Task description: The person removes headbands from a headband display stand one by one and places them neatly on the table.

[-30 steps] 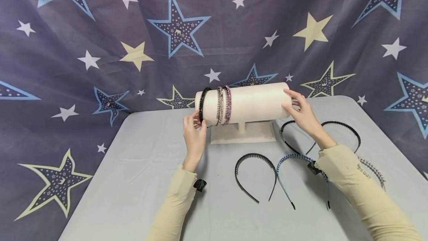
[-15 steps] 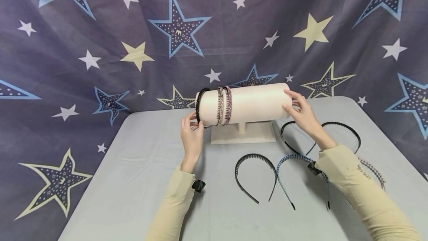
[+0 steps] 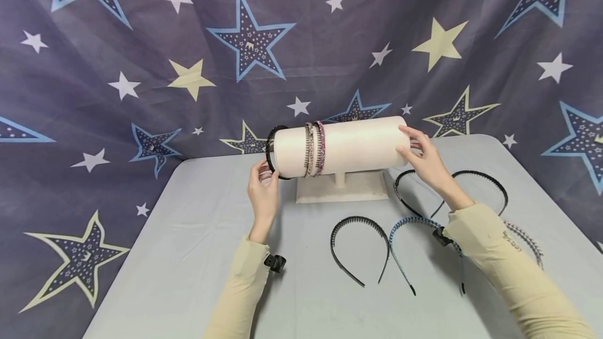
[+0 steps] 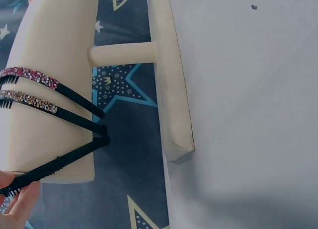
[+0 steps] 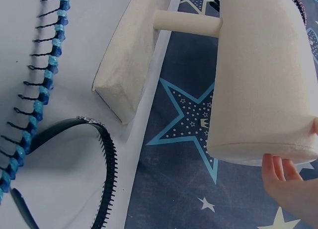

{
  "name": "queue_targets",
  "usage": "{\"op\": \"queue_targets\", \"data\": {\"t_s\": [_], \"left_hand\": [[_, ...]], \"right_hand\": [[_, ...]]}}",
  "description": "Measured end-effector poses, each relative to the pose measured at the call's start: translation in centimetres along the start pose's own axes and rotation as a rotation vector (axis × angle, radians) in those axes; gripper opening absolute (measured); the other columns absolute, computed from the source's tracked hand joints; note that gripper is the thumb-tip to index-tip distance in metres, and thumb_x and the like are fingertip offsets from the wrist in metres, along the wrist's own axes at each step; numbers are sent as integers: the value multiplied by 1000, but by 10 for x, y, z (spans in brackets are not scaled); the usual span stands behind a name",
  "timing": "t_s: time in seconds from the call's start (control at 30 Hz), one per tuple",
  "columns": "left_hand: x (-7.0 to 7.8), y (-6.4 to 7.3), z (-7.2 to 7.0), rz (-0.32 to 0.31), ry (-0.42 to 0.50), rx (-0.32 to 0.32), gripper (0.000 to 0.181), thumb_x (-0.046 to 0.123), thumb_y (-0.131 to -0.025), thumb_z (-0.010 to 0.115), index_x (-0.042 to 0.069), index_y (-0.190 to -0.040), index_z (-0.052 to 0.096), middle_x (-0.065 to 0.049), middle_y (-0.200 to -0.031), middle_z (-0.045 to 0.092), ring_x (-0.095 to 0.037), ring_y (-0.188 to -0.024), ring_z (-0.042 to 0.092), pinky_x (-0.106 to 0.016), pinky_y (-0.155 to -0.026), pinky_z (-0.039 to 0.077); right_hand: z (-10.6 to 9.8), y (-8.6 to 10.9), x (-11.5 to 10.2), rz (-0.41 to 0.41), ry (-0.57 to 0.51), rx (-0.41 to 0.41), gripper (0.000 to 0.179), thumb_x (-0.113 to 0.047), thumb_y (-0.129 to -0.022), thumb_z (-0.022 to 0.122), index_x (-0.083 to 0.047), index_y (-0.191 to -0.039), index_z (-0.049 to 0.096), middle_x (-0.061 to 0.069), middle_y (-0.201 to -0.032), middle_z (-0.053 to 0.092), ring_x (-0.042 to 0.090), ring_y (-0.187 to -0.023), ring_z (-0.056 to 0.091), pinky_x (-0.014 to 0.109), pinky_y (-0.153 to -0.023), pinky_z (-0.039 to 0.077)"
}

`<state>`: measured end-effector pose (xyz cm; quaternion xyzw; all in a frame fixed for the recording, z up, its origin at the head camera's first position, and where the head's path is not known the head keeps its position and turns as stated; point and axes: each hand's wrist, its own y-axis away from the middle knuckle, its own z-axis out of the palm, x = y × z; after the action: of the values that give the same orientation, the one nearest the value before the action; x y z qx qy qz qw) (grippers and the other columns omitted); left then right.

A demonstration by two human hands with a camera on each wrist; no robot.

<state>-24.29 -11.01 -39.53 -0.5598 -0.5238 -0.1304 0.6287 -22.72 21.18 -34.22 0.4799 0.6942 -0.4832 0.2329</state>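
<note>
A cream padded display roll (image 3: 360, 143) lies level on a stand with a flat base (image 3: 341, 192). At its left end my left hand (image 3: 264, 200) pinches a black beaded headband (image 4: 59, 163), which hangs partly past the roll's end. Two glittery headbands, one silver (image 3: 309, 150) and one pink-purple (image 3: 322, 148), sit side by side around the roll. My right hand (image 3: 427, 164) grips the roll's right end, with the thumb on its front. In the right wrist view, several of its fingers (image 5: 278, 172) rest against the end face.
On the pale table (image 3: 188, 276) in front of the stand lie a black toothed headband (image 3: 360, 218) and a blue one (image 3: 414, 218). More headbands lie under and beyond the right forearm, including a black one (image 3: 480, 174) and a pale-beaded one (image 3: 525, 235). A star-patterned curtain (image 3: 301, 56) hangs behind.
My left hand has moved left, sliding the black headband along the roll to beyond its left end. The right hand and the two glittery headbands have stayed in place.
</note>
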Motion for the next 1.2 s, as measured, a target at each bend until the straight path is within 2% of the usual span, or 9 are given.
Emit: {"op": "queue_targets", "data": {"t_s": [0.17, 0.33, 0.6, 0.87, 1.2], "left_hand": [[-6, 0, -2, -33, 32, 13, 34, -6, -78, 60, -5, -111, 52, -21, -95, 57, -29, -78, 59, -31, -68, 54], [-8, -2, -6, -57, 47, 35, 34, -7, -77, 60, -5, -111, 52, -21, -95, 57, -30, -78, 59, -32, -69, 53], [-15, -7, -14, -69, 29, 65, 34, -7, -77, 60, -5, -110, 52, -21, -95, 58, -31, -77, 59, -37, -68, 53], [-24, -10, -26, -96, 37, 92, 34, -8, -77, 59, -5, -110, 53, -21, -95, 58, -29, -76, 58, -10, -61, 46], [-29, -9, -43, -133, -23, 105, 35, -6, -78, 59, -2, -112, 56, -19, -97, 59, -27, -77, 58, -11, -62, 45]], "right_hand": [[1, 1, 1, 3, 0, -7, 45, 1, -88, 49, 6, -130, 35, 29, -119, 36, 35, -103, 41, 10, -74, 36], [1, 0, 0, 8, 5, -14, 46, 0, -88, 49, 5, -131, 34, 29, -120, 36, 38, -105, 40, 15, -76, 37], [1, 0, 1, 12, 0, -18, 46, -1, -88, 48, 5, -131, 34, 29, -120, 36, 39, -105, 40, 12, -74, 36], [2, -1, 0, 8, -9, -10, 45, 0, -88, 48, 6, -131, 34, 29, -119, 36, 37, -103, 40, 11, -74, 36], [0, 0, -1, 16, -16, -21, 46, -1, -89, 47, 5, -132, 33, 29, -120, 35, 38, -104, 39, 11, -72, 36]]}}
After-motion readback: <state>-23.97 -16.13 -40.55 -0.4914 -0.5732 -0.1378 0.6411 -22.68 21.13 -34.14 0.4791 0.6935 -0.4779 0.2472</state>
